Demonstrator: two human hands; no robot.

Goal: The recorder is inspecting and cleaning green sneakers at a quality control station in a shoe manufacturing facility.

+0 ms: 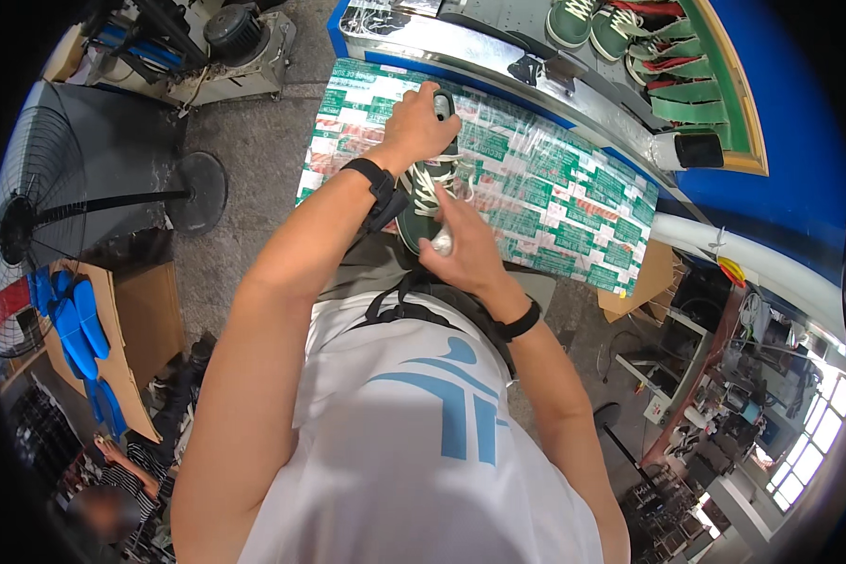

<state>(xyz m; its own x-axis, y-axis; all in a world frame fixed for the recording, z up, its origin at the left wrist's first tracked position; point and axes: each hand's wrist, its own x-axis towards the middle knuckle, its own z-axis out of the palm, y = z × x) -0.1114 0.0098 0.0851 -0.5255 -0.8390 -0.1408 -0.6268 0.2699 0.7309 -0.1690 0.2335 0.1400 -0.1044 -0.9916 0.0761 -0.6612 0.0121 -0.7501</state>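
Note:
A dark green sneaker (pixel 412 226) with cream laces lies lengthwise before me, its toe toward my body and its heel away. My left hand (pixel 415 124) is wrapped round the heel end, beside the shoe's opening. Something pale shows inside that opening. My right hand (pixel 467 246) pinches a small white wad (pixel 442 242) against the side of the toe. The wad's material cannot be made out. Under the shoe is a bench top (pixel 555 202) covered with green, white and red printed tape.
Beyond the bench runs a metal-edged conveyor (pixel 498 47) carrying green sneakers (pixel 592 23). A tray of green shoe uppers (pixel 686 94) stands at its right. On the left are a fan (pixel 19 218) and a cardboard box (pixel 146 320) with blue insoles (pixel 77 324). Another person (pixel 132 470) is at lower left.

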